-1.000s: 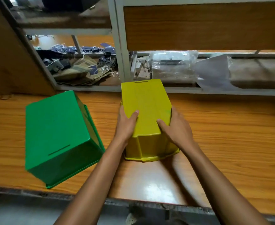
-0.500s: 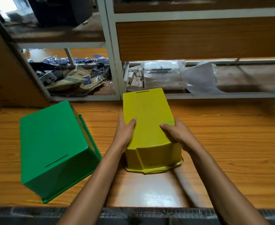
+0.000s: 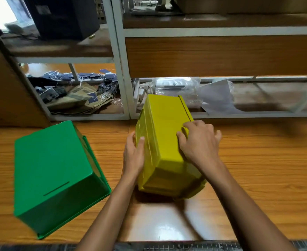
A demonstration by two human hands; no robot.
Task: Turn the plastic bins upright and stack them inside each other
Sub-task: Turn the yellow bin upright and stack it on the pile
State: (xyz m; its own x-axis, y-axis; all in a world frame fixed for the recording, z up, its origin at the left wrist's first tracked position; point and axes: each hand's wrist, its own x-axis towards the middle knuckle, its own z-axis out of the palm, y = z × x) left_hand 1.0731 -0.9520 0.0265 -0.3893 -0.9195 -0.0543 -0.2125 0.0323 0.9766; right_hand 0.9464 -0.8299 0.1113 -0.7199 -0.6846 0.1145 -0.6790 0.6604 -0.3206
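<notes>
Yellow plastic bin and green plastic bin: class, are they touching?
Apart. The head view shows bare wooden table and the left hand between yellow plastic bin and green plastic bin.

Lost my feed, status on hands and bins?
Both hands, left and right, gripping yellow bin, tipped mid-turn. Green bin upside down on table, untouched. Nothing in the way.

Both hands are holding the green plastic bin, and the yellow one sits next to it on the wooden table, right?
Not quite. The head view shows the left hand and right hand holding the yellow plastic bin. The green plastic bin sits untouched beside it on the wooden table.
</notes>
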